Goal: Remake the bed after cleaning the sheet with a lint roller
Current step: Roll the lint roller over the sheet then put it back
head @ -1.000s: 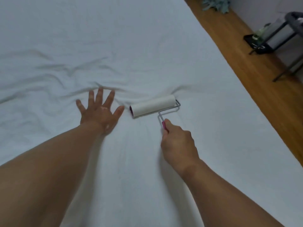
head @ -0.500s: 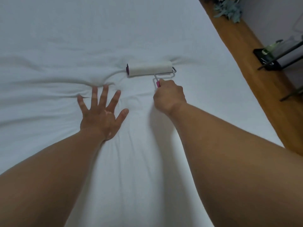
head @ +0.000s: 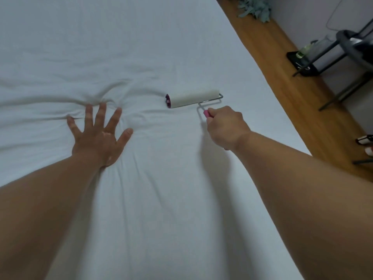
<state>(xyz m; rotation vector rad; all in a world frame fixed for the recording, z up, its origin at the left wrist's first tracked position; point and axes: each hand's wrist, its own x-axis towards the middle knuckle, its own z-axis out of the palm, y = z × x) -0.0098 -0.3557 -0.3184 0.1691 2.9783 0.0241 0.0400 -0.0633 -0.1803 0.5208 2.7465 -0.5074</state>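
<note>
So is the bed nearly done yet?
Not yet. Done: the white sheet is spread across the bed. In hand: the right hand grips the lint roller, its roll on the sheet, while the left hand presses the sheet flat. Left: creases beside the left hand need smoothing, and no blanket or pillow shows, so remaking hasn't started.

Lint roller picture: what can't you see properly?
Head view, pink handle: mostly hidden inside the grip of the right hand.
Head view, lint roller: any fluff on it is too small to see.
Head view, sheet: its ends are cut off by the picture's edges.
Head view, greenish bottle by the wall: too small and blurry to identify.
</note>
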